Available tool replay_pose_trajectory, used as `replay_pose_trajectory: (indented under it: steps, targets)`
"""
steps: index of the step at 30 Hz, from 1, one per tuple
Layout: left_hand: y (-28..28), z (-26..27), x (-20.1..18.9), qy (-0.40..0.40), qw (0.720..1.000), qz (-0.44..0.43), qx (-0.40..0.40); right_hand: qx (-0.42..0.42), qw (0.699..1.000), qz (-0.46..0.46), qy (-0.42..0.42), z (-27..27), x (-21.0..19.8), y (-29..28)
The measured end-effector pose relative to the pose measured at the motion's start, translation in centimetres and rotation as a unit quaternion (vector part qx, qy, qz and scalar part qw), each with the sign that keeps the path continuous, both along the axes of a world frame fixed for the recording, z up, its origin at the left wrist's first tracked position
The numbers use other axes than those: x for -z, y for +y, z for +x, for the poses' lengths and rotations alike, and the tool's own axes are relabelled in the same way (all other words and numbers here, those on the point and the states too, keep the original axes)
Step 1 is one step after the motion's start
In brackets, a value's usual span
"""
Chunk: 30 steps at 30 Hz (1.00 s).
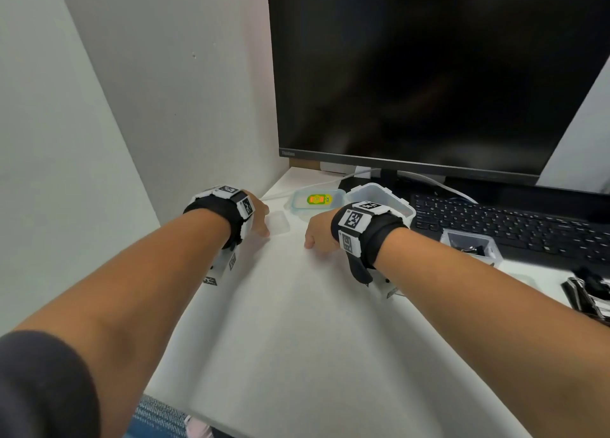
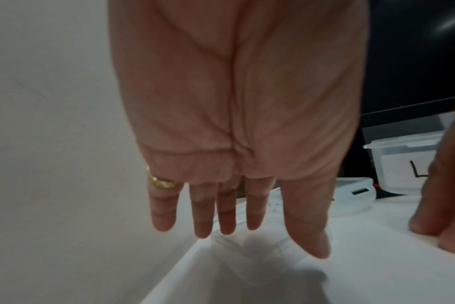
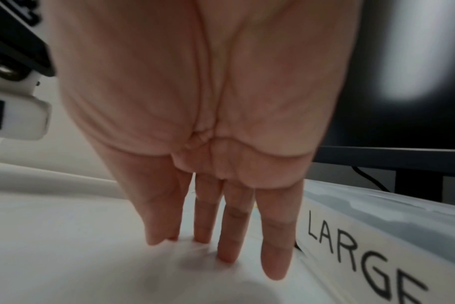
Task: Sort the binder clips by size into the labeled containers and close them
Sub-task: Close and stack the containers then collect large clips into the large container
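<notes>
Where it faces the wrist, container reads "LARGE".

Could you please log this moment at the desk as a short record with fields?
left hand: left hand open, fingers straight, above a clear lid on the desk
right hand: right hand open, fingertips down on the white desk
large container: tub labelled LARGE beside the right hand, lid off
small container: clear tub by the keyboard, dark clips inside
loose clips: pile at the desk's right edge
sorting: not finished
</notes>
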<state>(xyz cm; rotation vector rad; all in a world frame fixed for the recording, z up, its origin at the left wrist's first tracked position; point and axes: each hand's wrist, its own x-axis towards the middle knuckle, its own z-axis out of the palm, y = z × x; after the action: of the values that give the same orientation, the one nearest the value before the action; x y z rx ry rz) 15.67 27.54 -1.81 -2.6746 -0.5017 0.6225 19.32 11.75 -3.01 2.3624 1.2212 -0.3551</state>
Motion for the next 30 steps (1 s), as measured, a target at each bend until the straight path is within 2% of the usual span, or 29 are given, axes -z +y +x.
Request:
replay_pose_trajectory:
  steps: [6, 14, 19, 25, 30]
  targets:
    - [-0.6, 0.3, 0.9, -0.015, 0.999, -0.033, -0.001, 0.022, 0.999, 0.037, 0.011, 0.4, 0.2, 0.1]
    - [-1.7, -0.7, 0.6, 0.006, 0.997, -0.079, 0.001, 0.043, 0.999, -0.019, -0.026, 0.7, 1.0, 0.8]
    - [-2.8, -2.4, 0.9, -0.035, 0.993, -0.115, 0.016, 0.029, 0.999, -0.032, -0.025, 5.5, 4.7, 2.9]
    - [-4.8, -5.6, 1.8, -0.075, 0.986, -0.146, -0.001, 0.043, 0.999, 0.002, -0.026, -1.5, 1.6, -1.3]
    - [-7.0, -8.1, 1.9, -0.070, 0.987, -0.147, 0.002, 0.041, 0.998, 0.038, -0.005, -5.8, 0.5, -4.7]
